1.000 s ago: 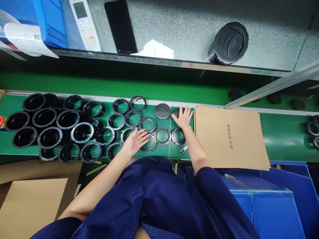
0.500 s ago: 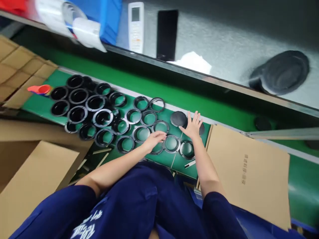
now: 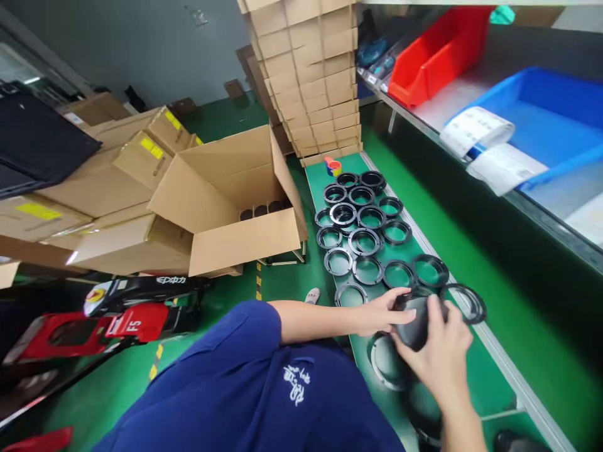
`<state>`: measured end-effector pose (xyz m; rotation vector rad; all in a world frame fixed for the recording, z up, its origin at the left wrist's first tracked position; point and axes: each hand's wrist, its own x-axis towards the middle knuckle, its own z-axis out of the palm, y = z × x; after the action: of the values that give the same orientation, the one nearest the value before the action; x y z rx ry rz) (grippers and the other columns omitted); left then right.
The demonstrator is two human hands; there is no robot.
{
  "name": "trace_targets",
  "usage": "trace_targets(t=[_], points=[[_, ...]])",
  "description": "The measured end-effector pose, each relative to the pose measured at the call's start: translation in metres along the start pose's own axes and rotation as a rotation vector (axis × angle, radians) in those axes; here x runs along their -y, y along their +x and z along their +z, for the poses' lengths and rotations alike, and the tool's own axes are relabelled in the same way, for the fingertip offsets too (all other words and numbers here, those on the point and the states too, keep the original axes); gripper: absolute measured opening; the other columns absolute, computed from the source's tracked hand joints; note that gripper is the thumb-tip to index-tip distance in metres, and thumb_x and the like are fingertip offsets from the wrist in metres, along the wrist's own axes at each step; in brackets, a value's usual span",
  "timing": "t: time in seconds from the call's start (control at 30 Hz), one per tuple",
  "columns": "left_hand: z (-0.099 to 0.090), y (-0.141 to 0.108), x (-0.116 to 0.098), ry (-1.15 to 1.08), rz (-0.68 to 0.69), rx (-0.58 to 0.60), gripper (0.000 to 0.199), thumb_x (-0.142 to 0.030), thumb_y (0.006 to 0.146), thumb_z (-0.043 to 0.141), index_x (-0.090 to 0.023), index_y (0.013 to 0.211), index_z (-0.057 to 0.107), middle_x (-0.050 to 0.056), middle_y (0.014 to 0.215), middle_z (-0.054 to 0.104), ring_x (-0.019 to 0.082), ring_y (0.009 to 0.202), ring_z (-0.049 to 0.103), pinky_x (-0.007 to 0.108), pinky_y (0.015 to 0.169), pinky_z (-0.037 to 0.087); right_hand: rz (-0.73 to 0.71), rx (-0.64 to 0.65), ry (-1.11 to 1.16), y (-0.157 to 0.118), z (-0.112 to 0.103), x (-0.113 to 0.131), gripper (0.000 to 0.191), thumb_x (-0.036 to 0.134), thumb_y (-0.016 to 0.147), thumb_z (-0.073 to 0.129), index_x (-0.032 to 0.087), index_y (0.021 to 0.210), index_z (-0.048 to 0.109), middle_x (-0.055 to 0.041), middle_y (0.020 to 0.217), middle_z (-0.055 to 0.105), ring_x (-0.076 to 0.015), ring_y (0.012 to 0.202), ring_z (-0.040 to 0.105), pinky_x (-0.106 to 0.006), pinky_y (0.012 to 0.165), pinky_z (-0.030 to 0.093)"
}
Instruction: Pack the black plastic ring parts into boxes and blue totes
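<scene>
My left hand (image 3: 379, 314) and my right hand (image 3: 443, 342) are closed together around a black round cap (image 3: 413, 331), fingers on its edges. It seems to sit on or against a black ring, though my fingers hide most of the contact. Several black rings (image 3: 364, 241) stand on the green table (image 3: 492, 376), some in the far part close together. Nearest my left hand is a ring (image 3: 351, 295) just beyond it. Another ring (image 3: 386, 363) lies below my hands, and one (image 3: 464, 303) stands beyond my right hand.
An open cardboard box (image 3: 245, 242) with dark round parts inside stands left of the table. Stacked cartons (image 3: 311, 81) rise at the far end, near a small colourful cup (image 3: 334, 167). The shelf at right holds red (image 3: 438, 56) and blue (image 3: 551, 119) bins.
The view has swung left. My right hand has left the black discs and now holds a cap; my left hand has moved from a ring to the same cap.
</scene>
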<state>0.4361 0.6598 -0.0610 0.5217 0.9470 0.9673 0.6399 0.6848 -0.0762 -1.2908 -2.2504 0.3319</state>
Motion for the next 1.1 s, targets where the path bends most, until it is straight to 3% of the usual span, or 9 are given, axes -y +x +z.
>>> trace_targets(t=[0.17,0.27,0.4,0.5,0.6,0.73,0.9,1.0,1.1], points=[[-0.078,-0.035,-0.045,-0.174,0.174,-0.079,0.085,-0.047,0.070,0.091,-0.032,0.145,0.054,0.011,0.140,0.059,0.027,0.125,0.060,0.044,0.107,0.049,0.191,0.152,0.533,0.057,0.049,0.097,0.099,0.063,0.084,0.066,0.026,0.165,0.023,-0.0167,0.164,0.033,-0.0396,0.147,0.039,-0.064,0.116,0.038],[-0.159,-0.061,-0.071,-0.164,0.201,-0.071,0.084,-0.055,0.079,0.082,-0.032,0.151,0.048,0.014,0.150,0.053,0.031,0.132,0.058,0.050,0.112,0.045,0.365,0.364,0.847,0.098,0.100,0.138,0.087,0.057,0.084,0.070,0.028,0.159,0.036,-0.0124,0.155,0.050,-0.0325,0.138,0.054,-0.052,0.112,0.049],[-0.278,-0.102,-0.112,0.385,0.391,-0.357,0.106,-0.060,0.065,0.089,-0.028,0.156,0.045,0.017,0.165,0.034,0.039,0.153,0.028,0.058,0.127,0.019,0.446,0.485,0.844,0.152,0.186,0.219,0.087,0.055,0.080,0.077,0.026,0.155,0.043,-0.0128,0.150,0.055,-0.0322,0.135,0.057,-0.053,0.114,0.048],[-0.351,-0.131,-0.145,0.747,0.484,-0.314,0.117,-0.047,0.051,0.099,-0.030,0.155,0.048,0.014,0.171,0.020,0.046,0.157,0.007,0.064,0.126,0.001,0.401,0.629,0.819,0.188,0.249,0.288,0.087,0.056,0.080,0.077,0.023,0.154,0.044,-0.0150,0.150,0.055,-0.0328,0.135,0.057,-0.055,0.115,0.046],[-0.408,-0.154,-0.175,0.820,0.446,-0.280,0.096,-0.034,0.061,0.093,-0.033,0.150,0.055,0.013,0.170,0.025,0.049,0.156,0.010,0.069,0.124,0.001,0.321,0.786,0.891,0.217,0.304,0.341,0.088,0.057,0.085,0.073,0.022,0.157,0.039,-0.0165,0.151,0.054,-0.0324,0.137,0.055,-0.055,0.113,0.048],[-0.496,-0.165,-0.203,0.678,0.403,-0.486,0.094,-0.026,0.059,0.090,-0.028,0.147,0.059,0.015,0.160,0.037,0.052,0.149,0.020,0.067,0.125,0.007,0.094,0.892,0.818,0.259,0.360,0.367,0.091,0.062,0.097,0.054,0.023,0.167,0.011,-0.0180,0.159,0.043,-0.0285,0.146,0.046,-0.053,0.117,0.043],[-0.635,-0.113,-0.204,0.723,0.288,-0.755,0.116,-0.028,0.057,0.092,-0.024,0.160,0.039,0.016,0.166,0.019,0.053,0.151,0.007,0.067,0.124,0.004,-0.369,0.901,0.027,0.311,0.420,0.356,0.076,0.054,0.092,0.068,0.016,0.153,0.044,-0.0202,0.148,0.051,-0.0364,0.145,0.040,-0.063,0.123,0.022],[-0.688,-0.043,-0.185,0.916,0.090,-0.628,0.123,-0.024,0.056,0.093,-0.024,0.163,0.031,0.021,0.169,0.010,0.054,0.151,0.003,0.074,0.118,0.007,-0.481,0.978,-0.251,0.322,0.446,0.350,0.036,0.041,0.095,0.068,0.017,0.122,0.065,-0.0124,0.109,0.067,-0.0296,0.110,0.059,-0.050,0.109,0.040],[-0.709,0.031,-0.152,1.052,-0.057,-0.465,0.125,-0.020,0.055,0.093,-0.022,0.163,0.031,0.024,0.170,0.008,0.054,0.151,0.005,0.073,0.118,0.010,-0.497,0.941,-0.275,0.318,0.455,0.347,0.020,0.036,0.094,0.069,0.019,0.104,0.067,-0.0082,0.095,0.064,-0.0269,0.096,0.058,-0.040,0.091,0.047]])
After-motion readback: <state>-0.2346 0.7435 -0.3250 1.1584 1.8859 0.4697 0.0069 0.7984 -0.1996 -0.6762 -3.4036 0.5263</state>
